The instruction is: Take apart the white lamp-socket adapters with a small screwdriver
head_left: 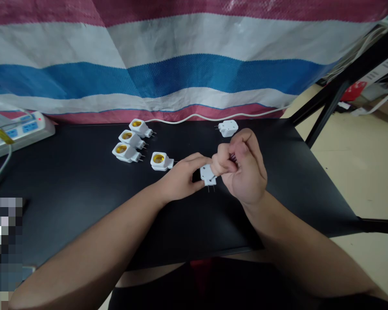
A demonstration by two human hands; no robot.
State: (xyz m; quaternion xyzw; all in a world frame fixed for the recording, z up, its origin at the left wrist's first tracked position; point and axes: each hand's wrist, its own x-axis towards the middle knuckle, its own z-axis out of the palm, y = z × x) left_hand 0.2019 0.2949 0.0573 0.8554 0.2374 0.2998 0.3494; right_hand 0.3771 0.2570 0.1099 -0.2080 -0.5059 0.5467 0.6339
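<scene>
- Socket (208, 175): on the black table (168, 224), at the middle of the view, back face up with its small holes showing, prongs toward 6 o'clock
- Left hand (189, 174): comes in from 9 o'clock, thumb and fingers parted only by the socket's width, pinching it by opposite edges
- Right hand (245, 165): at about 3 o'clock of the socket, curled into a fist round a tool (213, 177), whose handle is mostly hidden; the thin shaft slants down to a hole near the prongs
- Step in hand, as I judge it: working a screw in that hole; whether the tip is seated, I cannot tell
- The next move seems to call for a firm left pinch, the shaft in line with the hole, and a steady wrist turn
- Around the socket: three sockets (132, 140) at 10 o'clock and a lone socket (159, 160) between 9 and 10, all gold cups up; a back-up socket (229, 128) at 1 o'clock, prongs toward 9
</scene>
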